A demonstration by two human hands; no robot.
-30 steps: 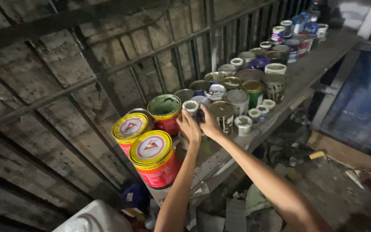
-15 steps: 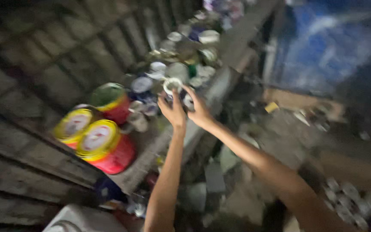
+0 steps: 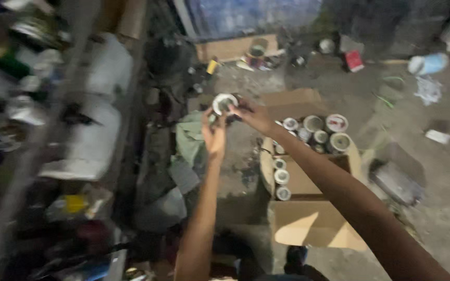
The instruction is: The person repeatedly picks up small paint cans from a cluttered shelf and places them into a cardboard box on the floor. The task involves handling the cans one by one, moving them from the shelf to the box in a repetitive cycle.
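Since the earlier frame, both hands are swinging away from the shelf of paint tins, carrying a small white-lidded tin (image 3: pixel 224 103) out over the floor (image 3: pixel 444 208). Left hand (image 3: pixel 214 135) and right hand (image 3: pixel 254 115) are pinching it between them at upper centre. Risk: with blur masking the grip, the tin could be slipping, dropping beside the open cardboard box (image 3: pixel 308 208) of small tins (image 3: pixel 325 127) at centre right.

white-lidded small can (image 3: pixel 224 103), brown cardboard box (image 3: pixel 313 224)
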